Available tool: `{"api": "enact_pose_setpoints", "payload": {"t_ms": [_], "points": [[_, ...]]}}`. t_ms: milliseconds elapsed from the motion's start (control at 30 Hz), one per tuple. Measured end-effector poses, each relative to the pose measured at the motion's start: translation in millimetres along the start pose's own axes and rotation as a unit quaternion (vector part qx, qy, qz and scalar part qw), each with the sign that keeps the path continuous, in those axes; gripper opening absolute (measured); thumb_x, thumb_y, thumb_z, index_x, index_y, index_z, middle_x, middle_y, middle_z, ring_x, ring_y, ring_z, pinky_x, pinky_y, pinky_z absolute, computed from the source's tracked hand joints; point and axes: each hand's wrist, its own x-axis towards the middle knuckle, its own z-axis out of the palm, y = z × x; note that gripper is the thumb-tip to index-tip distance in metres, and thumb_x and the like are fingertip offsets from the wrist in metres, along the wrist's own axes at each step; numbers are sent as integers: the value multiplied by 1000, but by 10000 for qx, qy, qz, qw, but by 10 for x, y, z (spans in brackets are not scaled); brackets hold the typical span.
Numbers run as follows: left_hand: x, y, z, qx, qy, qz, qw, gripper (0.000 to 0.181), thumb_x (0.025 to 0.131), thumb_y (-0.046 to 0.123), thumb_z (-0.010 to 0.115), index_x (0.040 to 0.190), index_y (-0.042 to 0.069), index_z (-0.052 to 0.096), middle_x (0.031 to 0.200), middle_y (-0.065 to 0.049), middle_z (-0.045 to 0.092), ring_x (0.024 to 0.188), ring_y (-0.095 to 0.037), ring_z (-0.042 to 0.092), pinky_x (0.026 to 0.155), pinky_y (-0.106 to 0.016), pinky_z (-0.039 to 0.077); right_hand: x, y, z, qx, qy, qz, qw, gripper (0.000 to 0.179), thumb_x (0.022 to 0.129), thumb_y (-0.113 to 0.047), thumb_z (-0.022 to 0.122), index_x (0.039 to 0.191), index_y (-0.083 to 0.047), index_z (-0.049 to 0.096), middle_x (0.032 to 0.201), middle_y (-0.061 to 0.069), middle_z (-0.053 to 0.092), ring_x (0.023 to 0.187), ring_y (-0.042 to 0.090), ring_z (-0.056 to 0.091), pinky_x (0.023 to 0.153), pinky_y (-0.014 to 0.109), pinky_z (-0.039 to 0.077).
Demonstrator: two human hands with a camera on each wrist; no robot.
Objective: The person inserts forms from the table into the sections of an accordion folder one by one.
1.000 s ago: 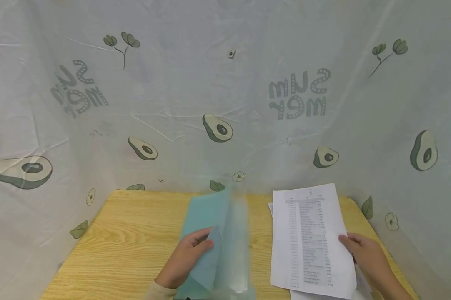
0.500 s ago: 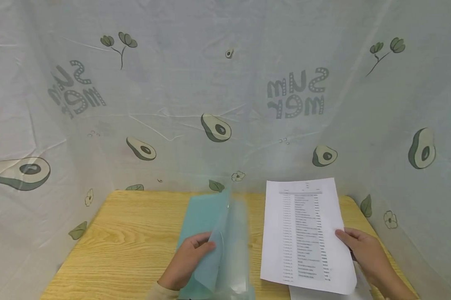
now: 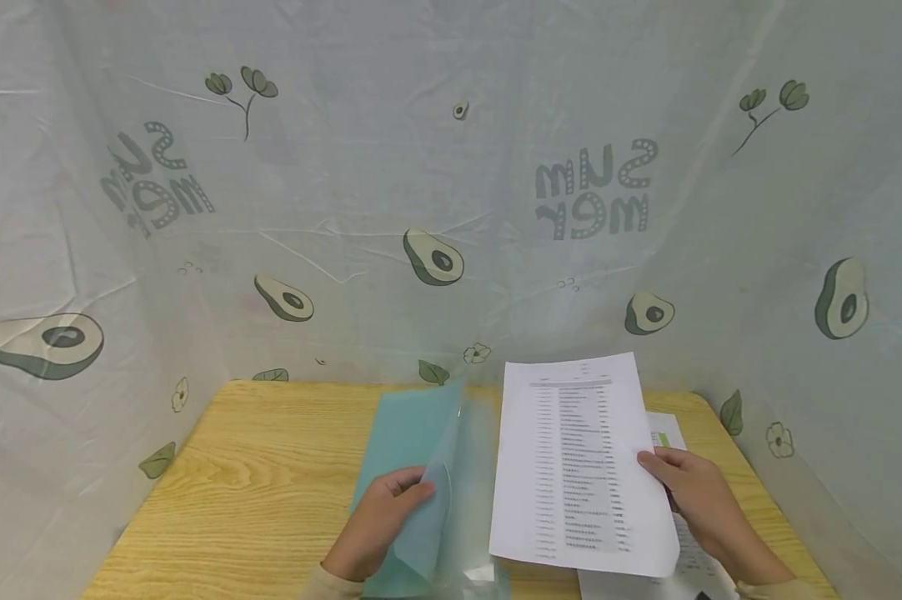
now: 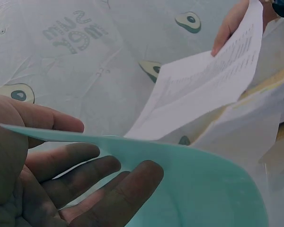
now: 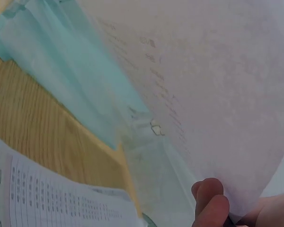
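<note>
Near the middle of the table lies a teal plastic folder (image 3: 398, 433), with its cover raised and clear leaves showing inside. My left hand (image 3: 379, 517) holds that cover by its edge; in the left wrist view the folder's cover (image 4: 213, 182) passes between the digits. At the right, my right hand (image 3: 694, 496) pinches a printed sheet of paper (image 3: 571, 467) by its right edge, thumb on the front. The sheet is lifted and stands just beside the folder. Its back faces the right wrist view, where faint print shows through the paper (image 5: 227, 94).
More printed sheets (image 3: 702, 562) lie on the wooden table (image 3: 256, 475) under the right hand, partly covered by the lifted one. A pale curtain (image 3: 361, 167) with avocado prints hangs behind the table and along both sides.
My right hand has carried the sheet leftward to the folder, uncovering more of the sheets on the table. The left hand keeps hold of the cover and has barely moved.
</note>
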Motion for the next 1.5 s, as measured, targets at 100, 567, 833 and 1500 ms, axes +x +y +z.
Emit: {"api": "enact_pose_setpoints", "payload": {"t_ms": [100,567,833,1500], "points": [[13,-8,9,-7,5,25,10000,41,103,26,65,133,-2,66,120,-11,73,101,-17,68,82,-32,57,21,-20,99,104,-97,-89,9999,58,107,-30,58,141,16,49,101,6,75,82,16,73,68,32,60],[6,-14,43,57,25,89,9999,39,102,24,66,131,-2,68,122,-12,72,101,-17,69,82,-32,58,95,-58,514,270,-160,-218,9993,44,105,-22,61,130,14,60,96,10,76,79,20,74,64,32,60],[-11,-5,84,135,112,77,9998,41,101,25,67,131,-3,67,125,-15,71,104,-18,68,81,-32,58,121,-77,729,162,-184,-259,9994,41,104,-22,62,127,12,63,92,9,76,75,21,72,60,31,57],[-35,75,109,397,152,198,9989,39,101,25,67,130,-1,69,120,-14,72,106,-20,67,85,-32,56,68,-264,715,523,-681,-238,9960,42,105,-23,61,129,12,62,97,11,76,80,23,75,66,34,60]]}}
